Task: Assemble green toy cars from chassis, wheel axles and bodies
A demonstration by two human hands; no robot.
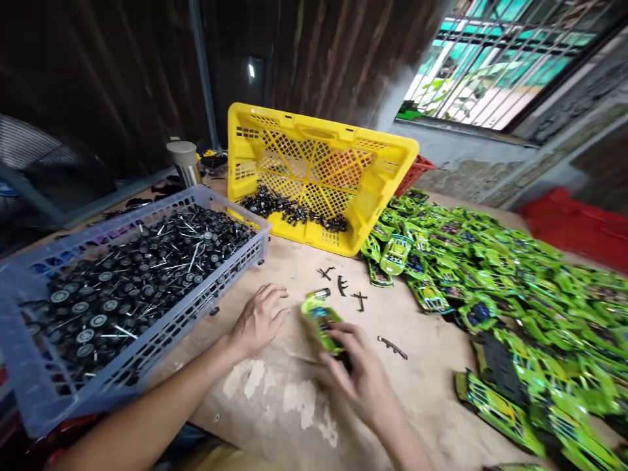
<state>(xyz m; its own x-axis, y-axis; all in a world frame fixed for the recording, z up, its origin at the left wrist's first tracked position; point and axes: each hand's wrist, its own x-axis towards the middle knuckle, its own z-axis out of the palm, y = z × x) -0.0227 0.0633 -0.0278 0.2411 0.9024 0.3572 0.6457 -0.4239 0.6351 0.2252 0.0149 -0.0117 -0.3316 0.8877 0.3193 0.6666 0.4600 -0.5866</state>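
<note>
Mostly green toy car [322, 324] (blurred).

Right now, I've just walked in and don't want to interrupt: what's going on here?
A person's right hand holds a green toy car; the open left hand is beside it. Black wheels fill the bluish crate, dark parts lie in the yellow crate, and more green cars are heaped on the right.
</note>
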